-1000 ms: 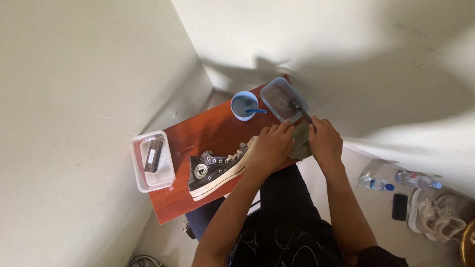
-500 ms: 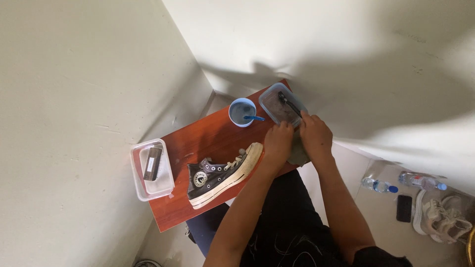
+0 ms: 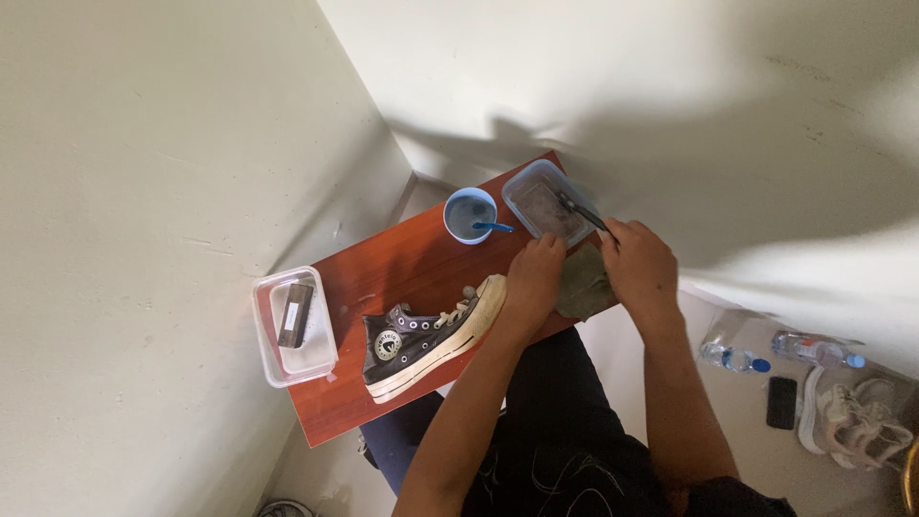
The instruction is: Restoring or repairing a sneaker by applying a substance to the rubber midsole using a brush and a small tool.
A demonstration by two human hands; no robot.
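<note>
A black high-top sneaker [image 3: 426, 337] with a white sole lies on its side on a small red-brown table [image 3: 383, 273]. My left hand [image 3: 534, 278] rests at the shoe's toe, fingers curled on the edge of a grey-green cloth [image 3: 584, 287] that lies between my hands. My right hand [image 3: 639, 263] grips a thin dark brush [image 3: 580, 212] whose tip reaches into a clear plastic container [image 3: 536, 201] at the table's far corner. A blue cup [image 3: 469, 213] with a blue utensil in it stands beside that container.
A clear lidded box [image 3: 292, 325] with a dark block inside sits at the table's left end. Walls close in at the left and back. On the floor to the right lie water bottles [image 3: 732, 357], a phone [image 3: 781, 402] and pale shoes [image 3: 857, 421].
My hands have drawn slightly apart, so more of the cloth shows between them. My right hand still holds the brush at the clear container. The shoe has not moved.
</note>
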